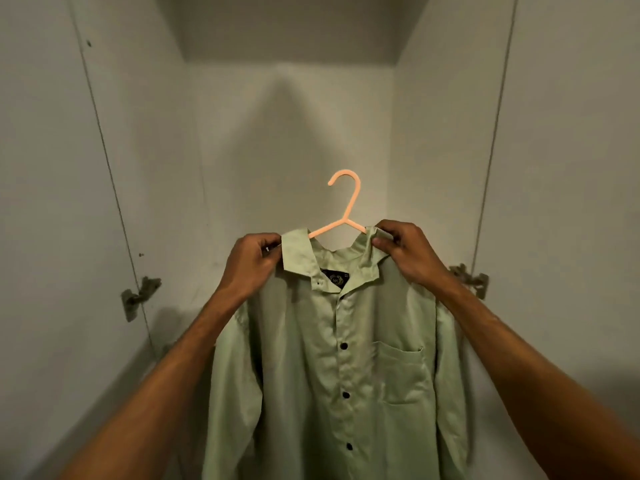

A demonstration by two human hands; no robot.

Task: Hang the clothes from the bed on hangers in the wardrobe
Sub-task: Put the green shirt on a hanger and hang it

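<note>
Straight ahead, the wardrobe (294, 133) opens as a deep, pale compartment. Its back wall stands far off, its side walls run toward the viewer on the left and right, and a flat top panel (291, 26) closes it overhead. A metal hinge (138, 296) sits on the left edge and another hinge (469, 278) on the right edge, each where a side wall meets its door. Between the two side walls there is wide open room around the garment, and more above it up to the top panel. The shirt (329, 375) hangs in the middle of this opening on a peach-coloured hanger (349, 202), whose hook points up in front of the back wall. The left hand (252, 265) has its fingers curled and pinches the left side of the collar (298, 258). The right hand (405, 251) pinches the right side of the collar between thumb and fingers, just beside the hanger's arm. The shirt is pale green with a slight sheen and is buttoned down the front with dark buttons (344, 346). It has a chest pocket (401, 372) on the right and a dark label (335, 280) inside the neck. Both sleeves hang down at its sides.
</note>
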